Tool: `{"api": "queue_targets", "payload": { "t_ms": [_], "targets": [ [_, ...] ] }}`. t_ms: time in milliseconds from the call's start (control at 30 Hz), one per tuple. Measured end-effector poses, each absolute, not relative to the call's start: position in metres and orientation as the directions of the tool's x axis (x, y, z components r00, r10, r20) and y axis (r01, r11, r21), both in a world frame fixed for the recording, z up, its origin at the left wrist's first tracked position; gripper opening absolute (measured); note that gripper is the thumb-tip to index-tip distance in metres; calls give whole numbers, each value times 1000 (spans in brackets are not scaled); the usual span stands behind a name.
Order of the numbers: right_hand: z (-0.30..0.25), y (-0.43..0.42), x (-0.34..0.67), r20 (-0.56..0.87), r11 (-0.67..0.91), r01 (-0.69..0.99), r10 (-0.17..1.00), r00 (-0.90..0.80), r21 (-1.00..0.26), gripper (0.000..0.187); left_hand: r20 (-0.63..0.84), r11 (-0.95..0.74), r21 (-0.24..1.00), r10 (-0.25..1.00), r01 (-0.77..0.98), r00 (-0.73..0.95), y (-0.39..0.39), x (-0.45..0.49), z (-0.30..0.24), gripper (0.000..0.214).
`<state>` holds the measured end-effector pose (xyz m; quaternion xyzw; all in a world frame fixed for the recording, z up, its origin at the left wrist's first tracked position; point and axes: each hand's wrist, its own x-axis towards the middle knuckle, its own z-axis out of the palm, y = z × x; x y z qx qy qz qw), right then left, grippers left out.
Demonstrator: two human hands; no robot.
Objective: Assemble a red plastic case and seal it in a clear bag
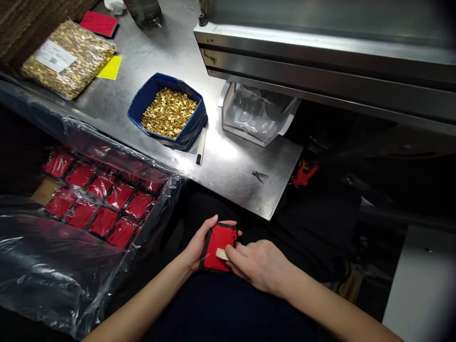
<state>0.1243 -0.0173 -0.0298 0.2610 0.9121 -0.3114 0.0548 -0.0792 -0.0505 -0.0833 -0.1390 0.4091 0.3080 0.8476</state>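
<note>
A flat red pouch with black edging (217, 246) rests in my lap, below the front edge of the steel table (228, 161). My left hand (197, 246) grips it from the left side, fingers curled over its top. My right hand (258, 265) lies against the pouch's right side and pinches a small pale strip (222, 254) against the red face. What the strip is cannot be made out.
A blue bin of small gold parts (167, 112) stands on the table with a white-and-black pen-like tool (201, 146) beside it. A sealed bag of gold parts (67, 57) lies far left. A plastic-lined box of red pouches (96, 199) sits left. A clear container (254, 114) sits under the machine.
</note>
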Motion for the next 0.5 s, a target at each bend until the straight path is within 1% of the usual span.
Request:
{"api": "queue_targets", "payload": {
  "t_ms": [33, 100, 133, 233, 367, 500],
  "targets": [
    [-33, -16, 122, -248, 683, 524, 466, -849, -509, 30, -800, 786, 32, 390, -617, 456, -50, -79, -84, 56],
    [-35, -12, 122, -252, 660, 562, 510, -822, -498, 30, -833, 802, 49, 362, -595, 418, -50, -79, -85, 56],
    [-35, -10, 123, -259, 648, 563, 508, -821, -513, 29, -839, 805, 52, 356, -591, 412, -50, -79, -85, 56],
    [-31, -8, 128, -273, 658, 516, 442, -854, -549, 27, -824, 806, 49, 366, -590, 433, -49, -79, -86, 55],
    [-29, -6, 133, -358, 628, 603, 486, -797, -492, 29, -845, 827, 90, 358, -554, 397, -47, -79, -85, 54],
    [-29, -3, 130, -364, 642, 583, 456, -812, -498, 30, -858, 847, 127, 355, -516, 371, -44, -79, -83, 54]
  ]
}}
